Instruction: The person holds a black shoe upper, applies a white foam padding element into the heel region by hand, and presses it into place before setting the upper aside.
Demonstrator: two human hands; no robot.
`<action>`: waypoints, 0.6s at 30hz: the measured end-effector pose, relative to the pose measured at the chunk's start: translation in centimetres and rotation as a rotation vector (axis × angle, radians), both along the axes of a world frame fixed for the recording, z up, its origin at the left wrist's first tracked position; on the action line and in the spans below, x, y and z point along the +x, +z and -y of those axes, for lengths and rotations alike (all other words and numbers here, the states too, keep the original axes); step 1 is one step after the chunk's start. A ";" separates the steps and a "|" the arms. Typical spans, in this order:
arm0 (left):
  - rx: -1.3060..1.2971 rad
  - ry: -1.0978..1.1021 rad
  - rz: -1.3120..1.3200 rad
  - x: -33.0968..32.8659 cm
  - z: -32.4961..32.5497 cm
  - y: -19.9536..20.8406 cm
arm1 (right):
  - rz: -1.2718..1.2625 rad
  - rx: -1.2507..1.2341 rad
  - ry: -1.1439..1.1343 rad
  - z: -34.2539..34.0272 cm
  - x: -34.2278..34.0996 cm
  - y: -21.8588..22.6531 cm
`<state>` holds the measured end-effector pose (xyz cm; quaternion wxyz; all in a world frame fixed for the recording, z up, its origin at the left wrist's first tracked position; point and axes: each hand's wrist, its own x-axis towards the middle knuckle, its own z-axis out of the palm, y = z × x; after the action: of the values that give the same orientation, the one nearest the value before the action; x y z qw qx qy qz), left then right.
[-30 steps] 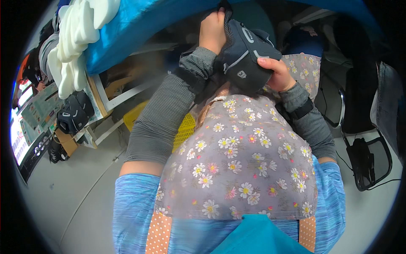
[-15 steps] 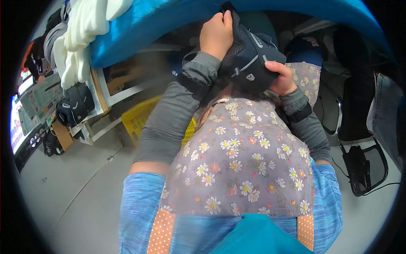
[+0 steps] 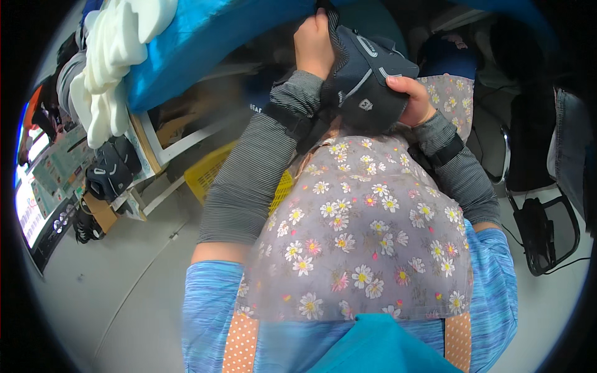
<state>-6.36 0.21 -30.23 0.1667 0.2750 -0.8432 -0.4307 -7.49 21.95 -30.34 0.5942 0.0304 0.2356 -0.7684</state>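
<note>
A small black bag [image 3: 368,81] with grey piping, a shield-shaped emblem and a mesh side is held up beyond my lap. My left hand [image 3: 314,45] is closed round its dark mesh edge at the upper left, thumb pointing up. My right hand [image 3: 413,101] grips the bag's right side, thumb lying on the front panel and the other fingers hidden behind it. Below the bag, a flowered apron [image 3: 354,230] covers my lap. Striped grey sleeves cover both forearms.
White foam pieces [image 3: 118,59] pile on a blue-covered surface [image 3: 177,53] at the upper left. Another black bag [image 3: 114,166] rests on a bench beside them. A yellow basket [image 3: 211,165] stands beneath my left forearm, and a black metal-framed chair [image 3: 547,236] stands at right.
The whole view has turned slightly, shifting the surroundings. Both hands keep their hold on the bag, which has barely changed its tilt.
</note>
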 end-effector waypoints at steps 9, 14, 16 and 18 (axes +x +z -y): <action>-0.688 -0.235 -0.218 1.0 2.1 -0.1 | 0.102 -0.048 -0.030 0.0 0.3 0.4; -0.228 -0.038 0.007 0.3 -0.5 3.6 | 0.045 0.023 -0.073 -0.2 0.1 -0.5; -0.275 -0.062 0.034 0.4 -0.8 2.4 | 0.034 0.007 -0.056 -0.3 0.0 0.0; -0.235 -0.082 0.023 0.0 -0.8 1.8 | -0.008 0.028 -0.050 -0.3 0.0 0.0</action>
<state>-6.35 0.98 -28.43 0.1701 0.2239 -0.9003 -0.3323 -7.51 22.26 -30.33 0.5734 0.0416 0.2478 -0.7798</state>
